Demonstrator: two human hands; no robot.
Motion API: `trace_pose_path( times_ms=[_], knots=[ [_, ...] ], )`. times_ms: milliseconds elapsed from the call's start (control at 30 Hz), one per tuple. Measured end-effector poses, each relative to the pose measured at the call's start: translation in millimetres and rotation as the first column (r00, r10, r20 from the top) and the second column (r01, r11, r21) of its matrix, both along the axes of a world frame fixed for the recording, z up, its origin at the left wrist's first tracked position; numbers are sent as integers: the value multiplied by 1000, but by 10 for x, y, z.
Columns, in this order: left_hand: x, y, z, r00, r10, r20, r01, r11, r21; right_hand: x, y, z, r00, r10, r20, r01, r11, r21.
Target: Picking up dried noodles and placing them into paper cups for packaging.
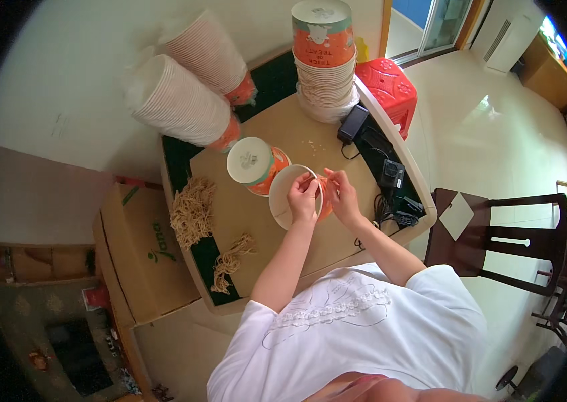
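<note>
A paper bucket (282, 201), white inside and orange outside, is tilted at the middle of the table, its mouth facing left. My left hand (302, 197) is closed at its rim, with the fingertips inside the mouth. Against the orange outer wall, my right hand (341, 197) is closed in a pinch. A thin strand may lie between the fingertips, too small to make out. Just behind stands an upside-down bucket (250, 161) with a white base and an orange and green wall. Twisted beige cords lie at the left, in a large bundle (193, 211) and a smaller one (233, 261).
Two wrapped stacks of white buckets (180, 100) lean at the back left. A tall stack (325, 60) stands at the back. Black adapters and cables (390, 174) line the right edge. Around the table are a red stool (388, 90), a dark chair (491, 234) and a cardboard box (143, 254).
</note>
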State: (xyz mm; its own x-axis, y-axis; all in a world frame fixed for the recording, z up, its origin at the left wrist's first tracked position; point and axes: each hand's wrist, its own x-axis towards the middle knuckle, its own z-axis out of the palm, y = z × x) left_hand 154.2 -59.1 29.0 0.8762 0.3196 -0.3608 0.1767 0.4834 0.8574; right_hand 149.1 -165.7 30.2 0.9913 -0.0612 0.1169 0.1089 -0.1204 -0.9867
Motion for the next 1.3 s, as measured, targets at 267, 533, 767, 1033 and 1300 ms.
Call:
trace_pose_path(
  times_ms=[267, 533, 767, 1033, 1300],
  knots=[
    [-152, 125, 53, 998, -24, 57, 25, 1000, -15, -22, -14, -46, 999, 53, -7, -53, 999, -4],
    [-229, 187, 17, 999, -14, 38, 16, 997, -72, -87, 23, 43, 996, 80, -44, -82, 995, -63],
    [-395, 238, 50, 998, -25, 49, 28, 998, -52, -166, 30, 140, 982, 171, -75, -155, 970, 185],
    [-852, 289, 212, 994, -110, -8, 110, 990, 89, -298, 189, -214, 884, 427, -192, -256, 784, 565],
    [-1275, 544, -101, 995, 41, -95, -23, 984, 179, -488, 239, -338, 744, 461, -484, -224, 854, 469]
  ],
)
